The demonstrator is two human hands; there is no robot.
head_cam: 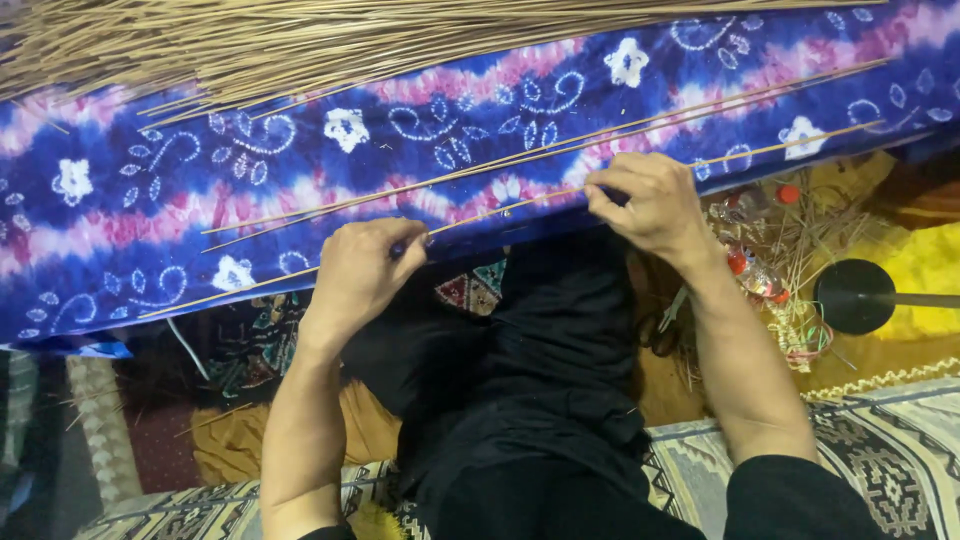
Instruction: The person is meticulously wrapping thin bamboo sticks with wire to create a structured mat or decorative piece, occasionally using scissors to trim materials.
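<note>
Head cam, looking down at lap. Left hand curled narrow, fingers pinched on a thin tan palm-leaf rib stick w/ what looks like a small dark blade tip poking out by the thumb; can't tell exactly what the tool is. Right hand also closed tight, thumb + fingertips pinching the same stick further along, prob. to keep it taut so it doesn't roll or flex.

Stick lies diagonal, low at left, rising toward upper right, resting on a blue-purple-pink tie-dye cloth with white flower print draped over the lap/knees; cloth seems to serve as a work surface + catches scrapings. Two more thin tan sticks lie parallel just above the held one, touching the cloth, apart from the hands.

Big loose bundle of tan rib sticks across the top edge, beyond the cloth, near but not touching the hands.

Below hands: black garment over the legs. Right side on the floor: yellow fabric, black round disc on a rod, clear plastic bottles with red caps among stray stick offcuts. Patterned grey-black woven mat at lower right, under the right forearm.
</note>
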